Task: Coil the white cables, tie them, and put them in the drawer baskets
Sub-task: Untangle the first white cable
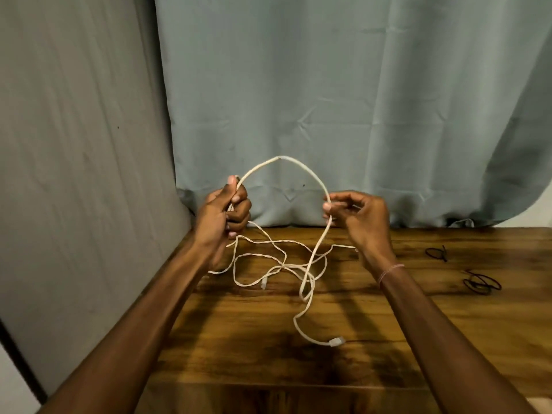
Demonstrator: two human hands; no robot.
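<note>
**A tangle waiting below the first loop**

The left hand (222, 216), at centre left of the frame, has its fingers (242, 211) curled round one end of the thick white cable (280, 157). The right hand (360, 218), at centre right, pinches the same cable lightly between thumb and fingertips. Between them the cable arches up against the curtain (328, 85).

Below the right hand the cable drops to the bench (448, 339) and runs through a loose heap of thinner white cable (260, 242) before ending at its connector (336, 342), lower centre.

The main risk, as I judge it, lies in that crossing. Drawing more length up into the coil could drag the thin cable along, tighten a knot, or mix two cables into one bundle. The connector could also catch and flick across the wood.

The right-hand pinch looks light, so a springy cable might slip and let the loop open. The black ties (481, 283) lie well to the right, so reaching for them one-handed could loosen the coil. No drawer baskets are in view.
</note>
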